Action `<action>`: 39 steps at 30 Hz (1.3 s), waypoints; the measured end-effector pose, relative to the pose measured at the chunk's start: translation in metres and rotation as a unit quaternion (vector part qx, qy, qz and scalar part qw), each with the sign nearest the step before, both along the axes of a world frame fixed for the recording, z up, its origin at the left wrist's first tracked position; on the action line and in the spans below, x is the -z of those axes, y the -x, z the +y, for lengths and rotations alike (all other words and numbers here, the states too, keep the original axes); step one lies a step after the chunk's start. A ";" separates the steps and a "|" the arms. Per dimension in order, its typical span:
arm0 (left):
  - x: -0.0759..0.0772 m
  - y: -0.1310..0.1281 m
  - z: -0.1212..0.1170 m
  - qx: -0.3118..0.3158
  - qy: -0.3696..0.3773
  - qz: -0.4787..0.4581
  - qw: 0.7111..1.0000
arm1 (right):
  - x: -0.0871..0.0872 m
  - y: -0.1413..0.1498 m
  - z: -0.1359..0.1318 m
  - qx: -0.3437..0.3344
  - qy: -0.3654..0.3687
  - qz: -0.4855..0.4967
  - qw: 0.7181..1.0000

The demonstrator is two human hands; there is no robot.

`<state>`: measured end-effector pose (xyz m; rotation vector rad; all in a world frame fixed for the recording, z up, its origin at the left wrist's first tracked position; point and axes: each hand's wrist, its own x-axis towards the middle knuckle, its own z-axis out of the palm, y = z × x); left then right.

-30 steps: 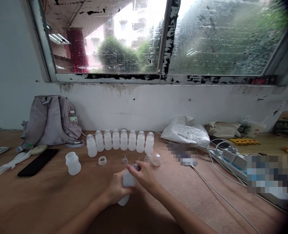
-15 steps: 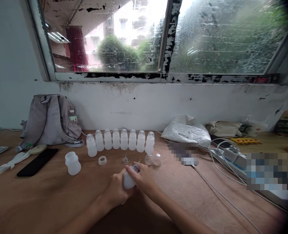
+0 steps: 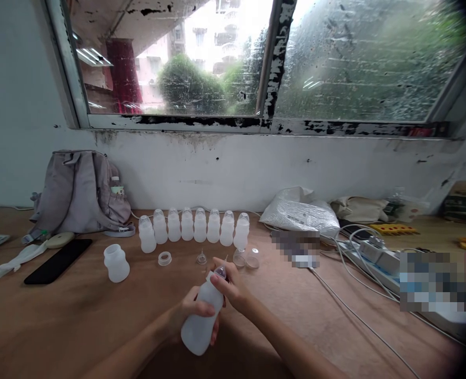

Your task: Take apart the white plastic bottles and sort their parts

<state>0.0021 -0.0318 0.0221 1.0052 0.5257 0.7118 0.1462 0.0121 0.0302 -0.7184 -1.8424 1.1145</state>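
A translucent white baby bottle is held tilted, its top leaning up to the right. My left hand is wrapped round its body with the thumb across the front. At the collar, my right hand is closed around the bottle's top, where a clear nipple shows between thumb and fingers. Beyond my hands lie a loose nipple, a white collar ring and clear caps. An open bottle body without a top stands to the left.
Several capped baby bottles stand in a row near the wall. At left are a backpack and a black phone. On the right lie a silvery plastic bag, a white cable and a power strip.
My left hand has shifted its grip on the bottle, which now shows more of its body and lies lower towards me. My right hand stays at the collar.
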 end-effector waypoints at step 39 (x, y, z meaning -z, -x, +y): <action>0.004 0.018 0.027 -0.078 0.068 0.011 0.995 | 0.008 -0.003 0.022 -0.107 0.271 0.265 0.919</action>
